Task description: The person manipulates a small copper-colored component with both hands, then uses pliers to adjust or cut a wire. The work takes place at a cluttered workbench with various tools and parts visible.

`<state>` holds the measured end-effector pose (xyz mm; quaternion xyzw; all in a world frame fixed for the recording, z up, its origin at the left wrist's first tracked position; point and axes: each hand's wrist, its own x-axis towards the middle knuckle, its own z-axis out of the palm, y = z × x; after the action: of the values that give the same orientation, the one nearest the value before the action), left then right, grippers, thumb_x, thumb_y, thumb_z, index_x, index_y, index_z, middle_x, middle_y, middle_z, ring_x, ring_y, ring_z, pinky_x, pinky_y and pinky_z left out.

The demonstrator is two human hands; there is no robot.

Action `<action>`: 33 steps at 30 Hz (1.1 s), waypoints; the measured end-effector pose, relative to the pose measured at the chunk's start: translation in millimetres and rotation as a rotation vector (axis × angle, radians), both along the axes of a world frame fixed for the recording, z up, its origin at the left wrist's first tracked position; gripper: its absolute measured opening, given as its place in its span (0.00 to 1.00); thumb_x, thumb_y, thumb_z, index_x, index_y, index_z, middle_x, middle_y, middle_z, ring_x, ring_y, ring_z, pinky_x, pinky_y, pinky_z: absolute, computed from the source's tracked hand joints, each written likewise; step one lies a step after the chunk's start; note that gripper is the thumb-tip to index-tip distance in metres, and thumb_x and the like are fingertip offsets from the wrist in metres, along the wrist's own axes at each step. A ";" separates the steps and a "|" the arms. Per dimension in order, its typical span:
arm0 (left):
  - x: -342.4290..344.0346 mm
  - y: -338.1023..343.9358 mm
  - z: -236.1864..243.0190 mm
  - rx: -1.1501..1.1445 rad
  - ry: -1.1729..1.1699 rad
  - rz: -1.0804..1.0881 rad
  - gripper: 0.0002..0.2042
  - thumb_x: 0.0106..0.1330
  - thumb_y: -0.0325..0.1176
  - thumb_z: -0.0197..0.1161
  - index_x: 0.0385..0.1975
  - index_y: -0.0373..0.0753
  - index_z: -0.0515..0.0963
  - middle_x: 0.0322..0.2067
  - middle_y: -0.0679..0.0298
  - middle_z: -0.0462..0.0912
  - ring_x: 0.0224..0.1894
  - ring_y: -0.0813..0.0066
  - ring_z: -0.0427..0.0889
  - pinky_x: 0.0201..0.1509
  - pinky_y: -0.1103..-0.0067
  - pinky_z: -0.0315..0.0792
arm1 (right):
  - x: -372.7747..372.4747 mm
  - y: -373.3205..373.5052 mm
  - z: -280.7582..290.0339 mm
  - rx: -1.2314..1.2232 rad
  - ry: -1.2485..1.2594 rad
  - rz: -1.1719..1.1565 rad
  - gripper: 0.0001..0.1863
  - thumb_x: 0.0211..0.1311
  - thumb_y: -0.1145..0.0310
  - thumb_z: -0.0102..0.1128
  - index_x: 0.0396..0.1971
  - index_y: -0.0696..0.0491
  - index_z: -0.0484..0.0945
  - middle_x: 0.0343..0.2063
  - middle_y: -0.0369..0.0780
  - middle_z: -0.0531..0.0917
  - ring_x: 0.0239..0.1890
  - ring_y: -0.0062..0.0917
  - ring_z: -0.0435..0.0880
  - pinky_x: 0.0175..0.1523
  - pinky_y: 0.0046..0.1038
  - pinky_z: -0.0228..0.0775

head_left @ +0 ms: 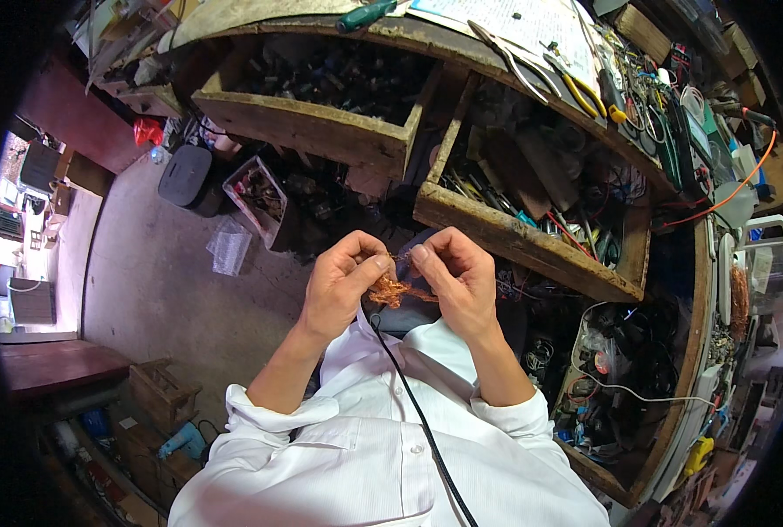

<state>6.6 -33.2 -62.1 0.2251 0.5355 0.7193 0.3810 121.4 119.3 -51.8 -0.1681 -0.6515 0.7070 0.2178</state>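
Observation:
A tangled bundle of fine copper wire is held in front of my lap. My left hand pinches it between thumb and curled fingers. My right hand is closed at the right of the bundle, thumb and forefinger pinching thin copper strands near their tips. Part of the bundle trails beneath the right thumb. A black cord runs down over my white shirt from just below the wire.
An open drawer of tools and another of small dark parts face me. Pliers lie on the cluttered bench. A dark bin and a box stand on the floor, left. An open compartment of cables is right.

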 end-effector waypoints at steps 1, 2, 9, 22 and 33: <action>-0.3 -0.1 1.6 -0.001 0.000 -0.002 0.06 0.77 0.29 0.58 0.43 0.33 0.76 0.35 0.65 0.84 0.36 0.87 0.79 0.43 0.85 0.75 | -0.2 0.1 -2.2 -0.045 -0.005 -0.002 0.10 0.75 0.69 0.64 0.33 0.57 0.77 0.24 0.31 0.82 0.25 0.09 0.72 0.29 0.18 0.64; -0.5 -0.1 2.5 -0.001 -0.001 -0.005 0.06 0.77 0.29 0.58 0.43 0.33 0.76 0.35 0.64 0.84 0.37 0.87 0.79 0.43 0.85 0.75 | -0.2 0.6 -4.3 -0.079 -0.002 0.000 0.09 0.74 0.69 0.65 0.34 0.58 0.78 0.25 0.31 0.82 0.26 0.09 0.73 0.30 0.17 0.65; -1.8 -1.0 0.2 0.014 -0.028 0.009 0.06 0.77 0.30 0.57 0.43 0.33 0.76 0.36 0.64 0.84 0.37 0.86 0.80 0.44 0.85 0.75 | -2.4 -4.1 2.2 -0.058 -0.001 0.017 0.10 0.70 0.74 0.66 0.47 0.59 0.80 0.30 0.31 0.83 0.30 0.09 0.79 0.34 0.15 0.71; -0.6 0.3 2.1 0.004 -0.033 0.045 0.04 0.76 0.30 0.57 0.42 0.37 0.75 0.33 0.62 0.86 0.31 0.85 0.81 0.34 0.87 0.73 | -4.2 -1.9 1.9 -0.103 0.003 0.016 0.12 0.74 0.70 0.64 0.50 0.60 0.79 0.35 0.35 0.84 0.36 0.14 0.81 0.42 0.19 0.75; -3.8 -3.8 2.1 0.009 -0.159 -0.020 0.12 0.78 0.34 0.60 0.52 0.32 0.77 0.45 0.61 0.84 0.45 0.81 0.83 0.47 0.84 0.79 | -7.2 -4.2 -2.2 -0.263 0.032 0.060 0.07 0.76 0.68 0.61 0.43 0.58 0.79 0.29 0.33 0.83 0.29 0.09 0.75 0.32 0.14 0.64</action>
<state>2.7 -36.9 -60.0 0.1744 0.4979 0.7335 0.4285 114.2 115.1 -54.0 -0.1645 -0.5542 0.7952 0.1831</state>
